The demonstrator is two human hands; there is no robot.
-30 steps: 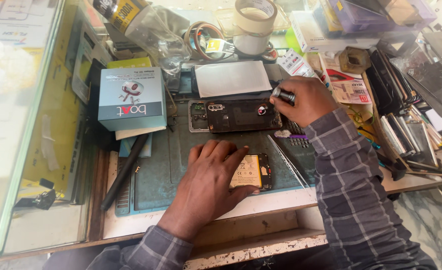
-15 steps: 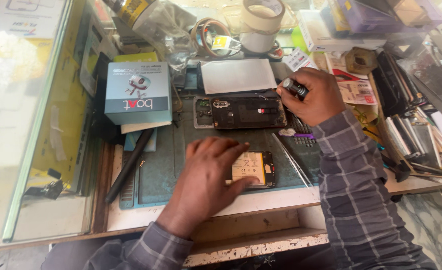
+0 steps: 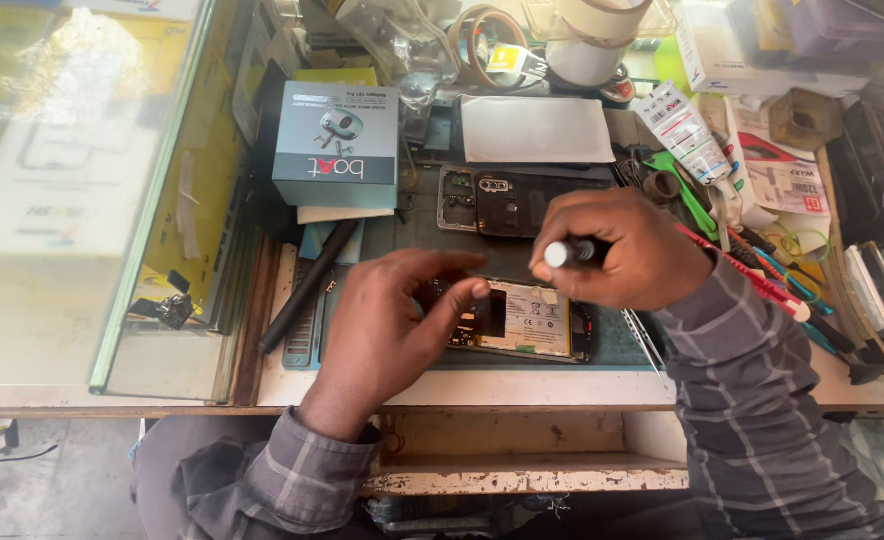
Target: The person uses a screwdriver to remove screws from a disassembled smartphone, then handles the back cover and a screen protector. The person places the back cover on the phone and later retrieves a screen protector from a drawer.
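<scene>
- Landmark: opened phone [image 3: 522, 320], lying flat on a blue-green work mat [image 3: 412, 225] near the front edge of the counter [image 3: 522, 388]. Back cover off, pale battery and dark boards showing.
- L hand [image 3: 387, 325] sits on the phone's left end; thumb and index tip pinch at the phone's upper left corner. Grip narrow, fingers curled. Can't tell if anything tiny is between the tips.
- R hand [image 3: 627, 250] hovers just above the phone's upper right part, grip closed round a screwdriver [image 3: 570, 252] w/ dark handle and a white round end cap facing the camera. Its tip is hidden behind the hand, so contact w/ the phone can't be told.
- Behind the phone, further from the person: a second dark phone frame [image 3: 492, 203] w/ camera cut-out, partly covered by the R hand.
- Behind that frame: white flat sheet [image 3: 537, 130].
- Left-rear of the phone: grey-blue product box [image 3: 337, 145] stacked on thinner pieces; a black rod-like tool [image 3: 307, 288] lies slanted just left of the mat.
- Right-rear of the phone: white glue tube [image 3: 684, 130], green tool [image 3: 687, 195], red- and blue-handled tools [image 3: 772, 285] in a pile.
- Far rear: tape roll [image 3: 592, 45].
- Far left of the phone: glass case top [image 3: 72, 200].
- Both sleeves plaid, grey.
</scene>
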